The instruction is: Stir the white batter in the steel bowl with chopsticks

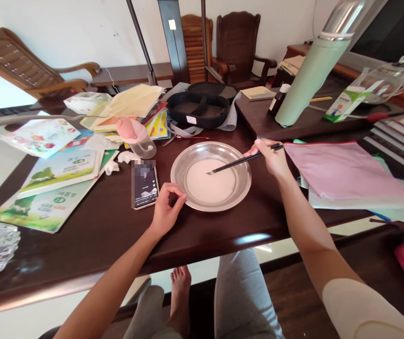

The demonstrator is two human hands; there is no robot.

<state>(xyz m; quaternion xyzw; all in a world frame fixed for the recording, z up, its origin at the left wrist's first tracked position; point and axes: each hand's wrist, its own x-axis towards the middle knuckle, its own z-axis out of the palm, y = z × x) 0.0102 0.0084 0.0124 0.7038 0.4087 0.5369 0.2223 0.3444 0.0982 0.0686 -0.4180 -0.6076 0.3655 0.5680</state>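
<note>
A shallow round metal basin [219,205] rests on the dark wooden table in front of me. Inside it is a pale, whitish layer [209,186]; whether it is powder or liquid I cannot tell. My left hand [167,206] pinches the basin's near-left rim between thumb and fingers. From the right, my right hand [269,154] grips a pair of black chopsticks [235,163], held close together. Their light tips point down over the middle of the basin, at or just above the pale layer. A lit phone [145,184] lies left of the basin, beside my left hand.
Booklets [60,172] and a tissue pack [43,136] lie at the left. A clear cup [145,147] stands behind the phone. Behind the basin is a black case [197,113]. A green thermos [311,75] stands at the back right, above a pink pouch [343,169].
</note>
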